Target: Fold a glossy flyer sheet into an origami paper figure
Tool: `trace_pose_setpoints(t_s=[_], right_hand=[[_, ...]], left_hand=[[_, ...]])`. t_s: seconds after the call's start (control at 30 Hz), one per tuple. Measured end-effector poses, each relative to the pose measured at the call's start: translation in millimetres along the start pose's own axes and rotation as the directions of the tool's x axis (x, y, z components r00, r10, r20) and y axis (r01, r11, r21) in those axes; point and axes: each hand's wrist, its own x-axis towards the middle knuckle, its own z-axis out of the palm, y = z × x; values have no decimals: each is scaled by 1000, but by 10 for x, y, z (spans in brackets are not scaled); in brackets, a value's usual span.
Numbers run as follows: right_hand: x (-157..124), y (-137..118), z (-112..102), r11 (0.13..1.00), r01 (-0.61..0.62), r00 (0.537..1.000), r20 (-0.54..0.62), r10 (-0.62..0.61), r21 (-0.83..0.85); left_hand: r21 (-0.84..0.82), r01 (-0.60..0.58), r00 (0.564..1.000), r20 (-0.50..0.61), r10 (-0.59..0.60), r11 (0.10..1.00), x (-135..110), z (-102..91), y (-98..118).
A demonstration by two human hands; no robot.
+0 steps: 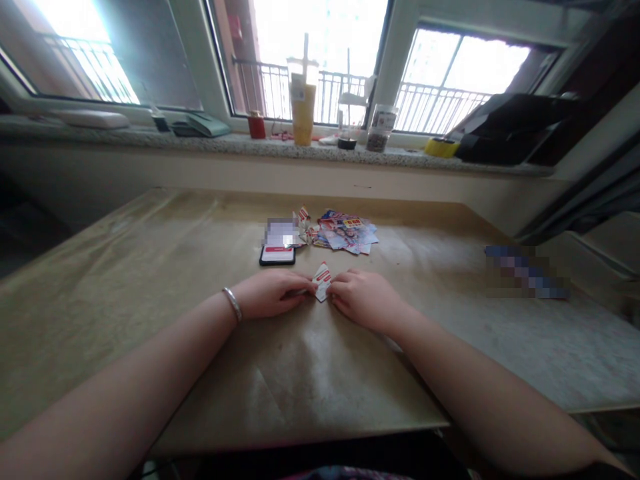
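Note:
A small folded piece of paper (323, 280), white with red printing, lies on the table between my hands with a pointed end toward me. My left hand (273, 293), with a silver bangle at the wrist, pinches its left edge. On the other side, the fingers of my right hand (367, 298) are curled in and grip the right edge. Just beyond sits a phone (278, 255) with its screen lit. Beside the phone are several folded paper pieces (311, 233) and a fanned pile of colourful printed sheets (350, 233).
A tan cover (225, 393) lies over the table. At the right lies a blurred bluish flat item (527, 272). Along the windowsill (200, 143) stand a tall yellow drink cup (303, 110), a red jar (257, 125), a clear container (381, 130), yellow tape (441, 147) and a black bag (505, 130).

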Motion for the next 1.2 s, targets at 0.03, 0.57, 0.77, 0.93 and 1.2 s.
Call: trace_pose_setpoints(t_s=[0.03,0.57,0.77,0.93,1.2], right_hand=[[4,7,20,1000,3,1000,-13,-3,9],[95,136,107,995,-24,999,-44,29,101],[51,73,16,995,-72,997,1,72,63],[68,0,92,996,-41,998,-49,45,76],[159,-35,203,998,-53,995,-84,55,19]], left_hand=[[8,-21,1000,-7,21,1000,2,9,0],[134,11,998,-66,-2,991,48,154,-19],[174,34,996,-83,-20,984,55,84,34],[201,38,996,-86,-21,979,53,78,58],[214,38,998,-63,-24,976,68,70,42]])
